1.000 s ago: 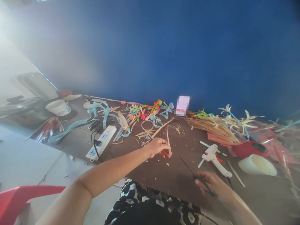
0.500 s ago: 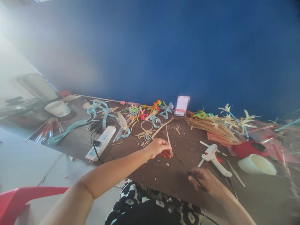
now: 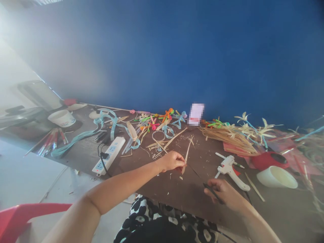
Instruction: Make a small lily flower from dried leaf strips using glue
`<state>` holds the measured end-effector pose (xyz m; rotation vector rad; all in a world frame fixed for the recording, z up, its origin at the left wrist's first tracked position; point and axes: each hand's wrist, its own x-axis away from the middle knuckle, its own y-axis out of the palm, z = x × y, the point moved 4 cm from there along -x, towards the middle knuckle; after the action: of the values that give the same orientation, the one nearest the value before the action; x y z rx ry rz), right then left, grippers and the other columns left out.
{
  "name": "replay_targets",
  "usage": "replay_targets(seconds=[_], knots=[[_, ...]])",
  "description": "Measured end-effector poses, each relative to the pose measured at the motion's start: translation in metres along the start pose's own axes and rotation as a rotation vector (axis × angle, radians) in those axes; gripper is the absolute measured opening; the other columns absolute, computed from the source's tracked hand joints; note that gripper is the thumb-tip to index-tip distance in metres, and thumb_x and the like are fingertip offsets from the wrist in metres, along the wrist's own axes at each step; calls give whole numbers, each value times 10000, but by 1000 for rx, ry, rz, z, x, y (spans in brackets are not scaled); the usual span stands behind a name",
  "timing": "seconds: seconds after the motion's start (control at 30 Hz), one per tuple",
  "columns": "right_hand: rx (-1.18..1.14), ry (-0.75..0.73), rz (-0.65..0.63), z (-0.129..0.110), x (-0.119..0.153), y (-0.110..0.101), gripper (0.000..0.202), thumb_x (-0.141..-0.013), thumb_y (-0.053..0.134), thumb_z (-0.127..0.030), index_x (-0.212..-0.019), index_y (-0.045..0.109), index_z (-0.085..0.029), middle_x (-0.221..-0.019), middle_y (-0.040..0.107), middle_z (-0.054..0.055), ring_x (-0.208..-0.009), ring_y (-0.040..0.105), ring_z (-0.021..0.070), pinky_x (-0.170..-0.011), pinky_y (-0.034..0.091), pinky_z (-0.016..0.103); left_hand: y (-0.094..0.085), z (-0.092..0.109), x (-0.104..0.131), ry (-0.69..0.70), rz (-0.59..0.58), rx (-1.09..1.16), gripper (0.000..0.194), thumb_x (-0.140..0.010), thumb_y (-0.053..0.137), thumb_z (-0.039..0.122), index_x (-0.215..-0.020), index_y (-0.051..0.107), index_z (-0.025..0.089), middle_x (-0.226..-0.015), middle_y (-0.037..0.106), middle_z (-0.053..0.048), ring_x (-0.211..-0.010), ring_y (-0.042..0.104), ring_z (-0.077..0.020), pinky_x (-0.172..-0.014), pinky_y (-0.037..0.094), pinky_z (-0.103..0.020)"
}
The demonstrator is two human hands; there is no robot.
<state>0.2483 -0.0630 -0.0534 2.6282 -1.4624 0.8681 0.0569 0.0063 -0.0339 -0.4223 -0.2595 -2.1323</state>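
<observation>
My left hand [image 3: 173, 161] is closed in a pinch on the lower part of a thin pale dried-straw strip [image 3: 187, 152], which slants upward over the table. To the right, my right hand [image 3: 217, 190] is wrapped round a slim black-handled tool [image 3: 212, 192]. A thin dark rod seems to run from the tool toward the strip; what kind of tool it is I cannot tell. A white hot glue gun [image 3: 231, 172] lies just beyond my right hand. Straw scraps [image 3: 158, 146] are scattered beyond my left hand.
A white power strip [image 3: 111, 155] with a black plug lies at left, near a light-blue ribbon [image 3: 76, 140]. Colourful craft flowers [image 3: 154, 123] line the back. At right are a straw bundle [image 3: 227, 136], pale flowers [image 3: 265, 130] and a tipped white cup [image 3: 277, 177].
The strip in my left hand has tilted to the right at its upper end, and its lower end has swung slightly left. My right hand and the black-handled tool have barely shifted.
</observation>
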Motion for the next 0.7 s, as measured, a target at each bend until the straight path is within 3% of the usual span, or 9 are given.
replay_targets(seconds=[0.23, 0.47, 0.7], knots=[[13, 2, -2, -6, 3, -4, 328, -657, 585, -435, -580, 384, -187, -399, 437, -76, -370, 337, 50, -388, 187, 183, -4, 3, -2, -31, 29, -44, 88, -585, 545, 180, -618, 608, 129, -484, 555, 12, -463, 516, -104, -506, 432, -229], [69, 17, -23, -5, 0, -9, 331, -653, 585, -458, -584, 420, -179, -376, 458, -69, -361, 310, 51, -379, 189, 178, -5, 0, -4, 11, -32, -160, 111, -566, 540, 184, -620, 619, 127, -468, 537, 23, -470, 498, -102, -522, 417, -222], [86, -5, -15, -4, -1, -10, 311, -656, 595, -428, -574, 424, -181, -382, 458, -66, -367, 313, 52, -384, 187, 182, -7, -6, -9, -10, -25, -106, 105, -570, 564, 202, -616, 620, 127, -470, 534, 20, -458, 489, -97, -498, 407, -219]])
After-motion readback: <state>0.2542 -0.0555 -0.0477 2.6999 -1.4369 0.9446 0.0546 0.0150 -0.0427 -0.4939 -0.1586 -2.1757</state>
